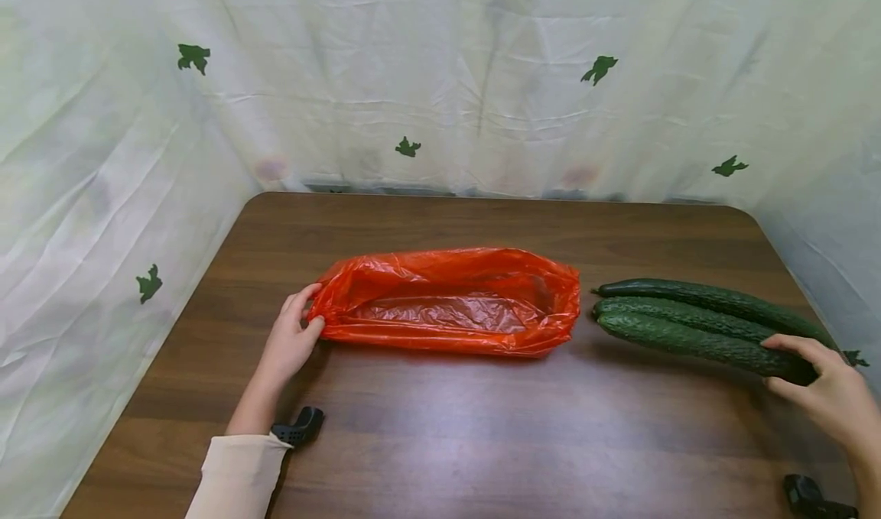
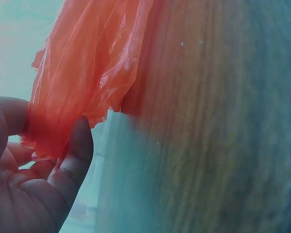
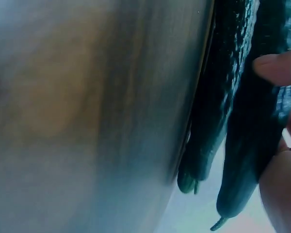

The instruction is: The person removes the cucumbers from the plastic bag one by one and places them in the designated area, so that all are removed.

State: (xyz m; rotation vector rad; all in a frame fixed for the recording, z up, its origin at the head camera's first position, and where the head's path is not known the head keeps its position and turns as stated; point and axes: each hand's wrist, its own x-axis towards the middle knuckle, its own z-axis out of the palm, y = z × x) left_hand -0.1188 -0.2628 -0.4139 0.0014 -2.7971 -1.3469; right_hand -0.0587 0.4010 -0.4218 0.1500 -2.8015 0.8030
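Note:
A red plastic bag (image 1: 447, 345) lies on its side on the table, its mouth spread wide. My left hand (image 1: 290, 343) pinches the bag's left end; the left wrist view has the thin film of the bag (image 2: 87, 63) between thumb and fingers. To the right of the bag lie three long dark green cucumbers side by side. With the thumb on the near side and fingers over the top, my right hand (image 1: 829, 385) grips the right end of the nearest cucumber (image 1: 688, 339). In the right wrist view, fingers and palm surround a cucumber (image 3: 252, 141).
The brown wooden table (image 1: 482, 427) has rounded far corners. A pale curtain (image 1: 447, 60) with green leaf shapes hangs around its back and sides. The farthest cucumber (image 1: 716, 297) reaches close to the table's right edge.

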